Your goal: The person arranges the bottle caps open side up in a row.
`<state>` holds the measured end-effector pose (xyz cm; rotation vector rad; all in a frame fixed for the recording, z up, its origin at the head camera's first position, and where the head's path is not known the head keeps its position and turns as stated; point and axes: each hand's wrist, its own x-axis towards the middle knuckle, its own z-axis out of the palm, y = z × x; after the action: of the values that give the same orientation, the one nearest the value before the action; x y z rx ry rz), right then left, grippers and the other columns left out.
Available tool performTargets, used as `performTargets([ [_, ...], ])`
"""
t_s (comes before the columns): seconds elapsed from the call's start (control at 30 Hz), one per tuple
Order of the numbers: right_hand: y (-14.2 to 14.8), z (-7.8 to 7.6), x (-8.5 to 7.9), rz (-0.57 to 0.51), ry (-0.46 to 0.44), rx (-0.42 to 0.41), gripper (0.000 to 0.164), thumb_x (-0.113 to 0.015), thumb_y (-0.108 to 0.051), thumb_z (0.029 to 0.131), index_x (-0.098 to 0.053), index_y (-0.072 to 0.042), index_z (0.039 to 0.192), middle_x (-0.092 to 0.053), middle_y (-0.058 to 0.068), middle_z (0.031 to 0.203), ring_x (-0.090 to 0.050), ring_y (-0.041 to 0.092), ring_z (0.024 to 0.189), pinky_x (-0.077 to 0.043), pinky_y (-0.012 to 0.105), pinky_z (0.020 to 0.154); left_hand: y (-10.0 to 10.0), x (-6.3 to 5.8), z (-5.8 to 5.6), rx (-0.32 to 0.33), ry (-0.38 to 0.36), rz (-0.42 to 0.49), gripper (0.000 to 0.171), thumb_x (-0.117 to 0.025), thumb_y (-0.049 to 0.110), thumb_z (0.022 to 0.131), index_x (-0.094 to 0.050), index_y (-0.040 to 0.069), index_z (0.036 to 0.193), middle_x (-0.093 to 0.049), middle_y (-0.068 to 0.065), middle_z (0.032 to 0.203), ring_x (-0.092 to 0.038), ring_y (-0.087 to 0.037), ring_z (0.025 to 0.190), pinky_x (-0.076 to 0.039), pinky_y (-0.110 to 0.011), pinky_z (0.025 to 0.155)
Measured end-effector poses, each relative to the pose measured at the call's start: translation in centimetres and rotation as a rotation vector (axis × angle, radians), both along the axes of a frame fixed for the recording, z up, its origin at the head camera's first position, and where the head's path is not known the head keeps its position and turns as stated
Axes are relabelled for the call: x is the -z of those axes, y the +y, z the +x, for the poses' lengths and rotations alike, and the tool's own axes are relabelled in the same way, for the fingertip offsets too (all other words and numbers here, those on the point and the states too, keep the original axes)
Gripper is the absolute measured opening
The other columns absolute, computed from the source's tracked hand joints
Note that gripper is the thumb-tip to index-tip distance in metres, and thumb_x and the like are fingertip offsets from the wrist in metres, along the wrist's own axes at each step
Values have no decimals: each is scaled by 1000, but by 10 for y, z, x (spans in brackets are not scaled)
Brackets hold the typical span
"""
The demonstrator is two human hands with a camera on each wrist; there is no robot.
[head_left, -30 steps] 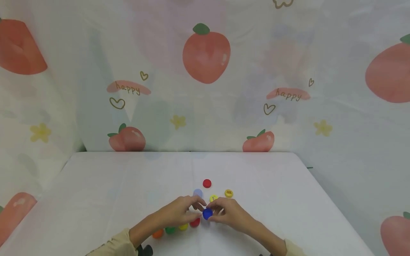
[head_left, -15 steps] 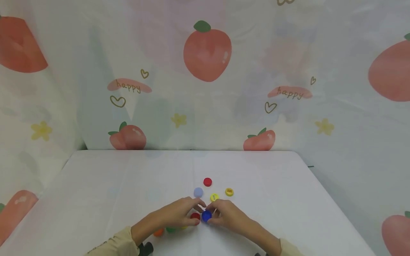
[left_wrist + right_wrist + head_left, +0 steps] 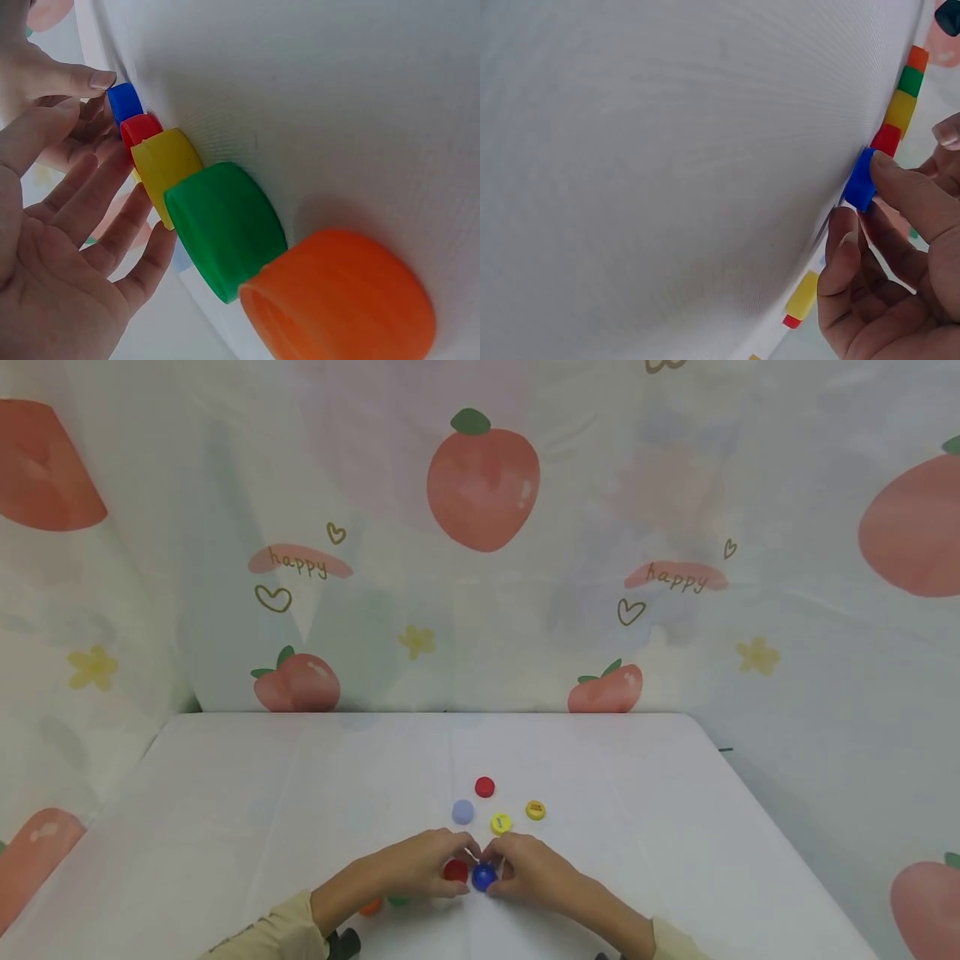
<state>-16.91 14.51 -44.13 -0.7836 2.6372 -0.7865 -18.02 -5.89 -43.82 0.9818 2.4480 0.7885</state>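
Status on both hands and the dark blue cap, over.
Right hand pinches dark blue bottle cap. Left hand by neighboring red cap, contact unclear. No obstruction visible.

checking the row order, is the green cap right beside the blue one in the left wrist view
No, the green cap sits between the yellow cap and the orange cap.

Illumination is dim and diffuse; fine detail is soft. In the head view, a soft shadow lies on the bench (image 3: 645, 818) at 7 o'clock from the right forearm (image 3: 603, 906). In the left wrist view, a faint shadow borders the orange cap (image 3: 345, 292) at its 12 o'clock side.
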Motion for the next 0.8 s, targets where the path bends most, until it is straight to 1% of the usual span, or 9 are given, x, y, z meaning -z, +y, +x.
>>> performTargets([
  [0.17,0,-1,1,12,-4,-2,29,-79,-14,75,-66,-11,101,-59,-12,80,-50,3,64,-46,18,59,0,1,1,-12,14,-26,36,-73,24,83,-58,17,115,-62,14,100,-52,-2,91,-46,-19,78],
  [0.27,0,-1,1,11,-8,-5,29,-79,-14,75,-66,-11,100,-58,-12,80,-50,3,65,-46,18,60,-1,2,1,-24,20,-35,35,-73,26,83,-59,18,114,-60,16,100,-51,-3,95,-46,-20,81],
  [0.37,0,0,1,12,-8,-9,28,-79,-15,76,-66,-11,100,-58,-12,81,-50,4,66,-46,18,61,-3,1,1,-67,21,-43,34,-73,28,83,-60,20,113,-60,15,103,-51,-7,102,-46,-25,86],
  [0.5,1,0,-3,20,-29,-2,29,-79,-17,76,-66,-12,101,-58,-12,81,-51,5,67,-47,18,61,-7,-3,-3,-163,37,-43,34,-75,29,81,-62,21,111,-59,9,108,-51,-13,107,-47,-32,89],
  [0.57,2,-2,-6,22,-39,8,30,-80,-18,76,-66,-12,102,-58,-11,82,-52,5,69,-47,18,62,-10,-6,-5,-206,49,-24,36,-75,28,81,-61,19,113,-59,6,110,-52,-16,108,-48,-33,89],
  [0.63,4,-4,-9,18,-41,21,31,-80,-18,75,-66,-11,102,-58,-10,83,-53,6,70,-48,18,64,-13,-9,-8,-243,58,13,38,-74,26,82,-59,16,115,-61,3,112,-54,-18,108,-49,-33,87],
  [0.7,6,-7,-13,10,-27,29,32,-80,-18,76,-65,-10,103,-59,-8,84,-54,7,72,-49,18,65,-16,-12,-12,-272,78,58,39,-73,22,83,-57,13,118,-63,-1,113,-56,-21,108,-50,-33,85],
  [0.8,10,-12,-21,-10,20,32,32,-79,-17,77,-65,-8,105,-61,-3,87,-56,9,75,-49,19,67,-21,-16,-19,-303,114,121,38,-71,19,85,-55,10,118,-64,-7,113,-58,-25,108,-51,-35,83],
])
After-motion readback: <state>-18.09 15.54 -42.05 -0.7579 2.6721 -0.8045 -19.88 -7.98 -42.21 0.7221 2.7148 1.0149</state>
